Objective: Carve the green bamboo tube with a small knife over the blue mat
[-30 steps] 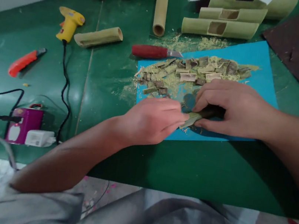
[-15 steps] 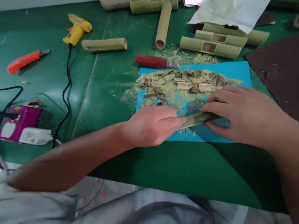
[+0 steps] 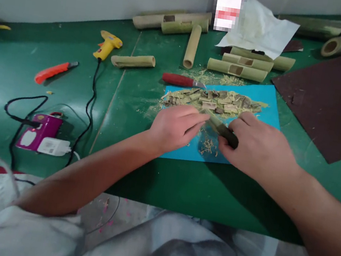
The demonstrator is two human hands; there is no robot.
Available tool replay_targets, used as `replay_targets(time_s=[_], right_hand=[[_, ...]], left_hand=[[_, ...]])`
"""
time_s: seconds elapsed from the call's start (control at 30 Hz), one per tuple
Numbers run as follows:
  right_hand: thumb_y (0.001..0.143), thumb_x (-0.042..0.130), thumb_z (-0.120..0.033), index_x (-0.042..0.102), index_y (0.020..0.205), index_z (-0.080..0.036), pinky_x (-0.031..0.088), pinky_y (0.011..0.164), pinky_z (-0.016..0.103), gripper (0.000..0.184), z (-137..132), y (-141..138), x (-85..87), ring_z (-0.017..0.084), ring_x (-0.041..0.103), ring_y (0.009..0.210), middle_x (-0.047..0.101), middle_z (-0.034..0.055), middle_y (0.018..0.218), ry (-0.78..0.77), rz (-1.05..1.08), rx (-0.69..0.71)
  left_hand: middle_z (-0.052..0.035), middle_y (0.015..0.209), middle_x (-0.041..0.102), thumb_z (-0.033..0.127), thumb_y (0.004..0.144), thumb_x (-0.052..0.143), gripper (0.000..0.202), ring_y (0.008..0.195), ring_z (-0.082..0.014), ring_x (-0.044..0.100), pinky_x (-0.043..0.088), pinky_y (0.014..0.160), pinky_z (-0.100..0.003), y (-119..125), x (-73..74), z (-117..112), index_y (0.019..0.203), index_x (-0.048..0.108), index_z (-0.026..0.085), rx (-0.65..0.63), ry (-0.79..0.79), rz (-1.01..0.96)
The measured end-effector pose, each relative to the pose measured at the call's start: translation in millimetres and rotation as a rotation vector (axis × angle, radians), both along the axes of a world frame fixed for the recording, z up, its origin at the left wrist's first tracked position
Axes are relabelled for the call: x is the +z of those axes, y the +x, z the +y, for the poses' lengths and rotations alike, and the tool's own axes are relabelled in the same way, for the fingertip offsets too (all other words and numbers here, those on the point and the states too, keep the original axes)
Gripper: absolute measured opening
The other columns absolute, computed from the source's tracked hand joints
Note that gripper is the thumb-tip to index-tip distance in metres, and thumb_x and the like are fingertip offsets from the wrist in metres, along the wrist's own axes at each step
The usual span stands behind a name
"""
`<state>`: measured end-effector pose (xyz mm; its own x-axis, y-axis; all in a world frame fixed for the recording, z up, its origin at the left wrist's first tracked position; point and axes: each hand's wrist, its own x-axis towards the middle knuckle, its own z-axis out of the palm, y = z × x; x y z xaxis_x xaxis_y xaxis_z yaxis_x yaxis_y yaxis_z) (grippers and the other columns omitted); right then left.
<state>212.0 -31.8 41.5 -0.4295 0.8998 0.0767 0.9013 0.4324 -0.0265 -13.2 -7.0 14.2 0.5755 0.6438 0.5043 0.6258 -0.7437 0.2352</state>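
Note:
Over the blue sheet (image 3: pixel 273 113), my left hand (image 3: pixel 173 126) is closed in a pinch on the upper left end of a narrow bamboo strip (image 3: pixel 219 126). My right hand (image 3: pixel 259 143) has its thumb and fingers closed round the strip's darker lower right end. The strip slants down toward the right, and my fingers hide part of it. Just beyond the hands lies a heap of bamboo chips (image 3: pixel 208 105) and fine shavings. Curled shavings (image 3: pixel 208 147) rest on the sheet below the strip. A red-handled carving knife (image 3: pixel 179 80) lies at the sheet's far left corner.
Several bamboo tubes (image 3: pixel 236 70) with cut openings lie at the back, some under white paper (image 3: pixel 256 27). Leftward are a yellow glue gun (image 3: pixel 108 46), an orange utility knife (image 3: pixel 53 72) and a purple power box (image 3: pixel 40 130) with cords. A brown sheet (image 3: pixel 334 105) lies right.
The bamboo strip has turned, its left end now higher and its right end lower. My right hand has shifted down along with it. The whole view has tilted and drawn back slightly.

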Motion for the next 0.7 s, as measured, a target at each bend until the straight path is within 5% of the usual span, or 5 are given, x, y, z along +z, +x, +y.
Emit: replay_targets(time_s=[0.2, 0.5, 0.7], right_hand=[[0.091, 0.049, -0.034, 0.064, 0.089, -0.014, 0.019, 0.051, 0.031, 0.025, -4.6, -12.9, -6.4, 0.015, 0.049, 0.061, 0.062, 0.0110, 0.095, -0.139, -0.009, -0.113], [0.095, 0.048, -0.037, 0.061, 0.098, -0.015, 0.016, 0.052, 0.031, 0.026, -9.2, -19.2, -6.1, 0.017, 0.054, 0.063, 0.065, 0.0100, 0.091, -0.216, -0.043, -0.135], [0.095, 0.047, -0.038, 0.059, 0.096, -0.016, 0.014, 0.051, 0.030, 0.025, -9.3, -22.2, -7.5, 0.017, 0.055, 0.061, 0.065, 0.0095, 0.088, -0.210, -0.067, -0.134]], left_hand=[[-0.0070, 0.097, 0.077, 0.024, 0.102, 0.051, 0.027, 0.086, -0.0154, 0.071, 0.056, 0.075, -0.025, 11.3, -16.1, 7.8, 0.114, 0.073, 0.015, 0.085, -0.034, 0.010], [-0.0064, 0.080, 0.069, 0.024, 0.104, 0.043, 0.032, 0.074, -0.0160, 0.065, 0.050, 0.065, -0.027, 14.6, -8.9, 7.5, 0.104, 0.073, 0.012, -0.071, -0.017, 0.112], [-0.0070, 0.077, 0.066, 0.026, 0.105, 0.039, 0.036, 0.073, -0.0171, 0.062, 0.048, 0.065, -0.029, 6.8, -10.8, 10.9, 0.097, 0.071, 0.013, -0.041, 0.029, 0.174]])
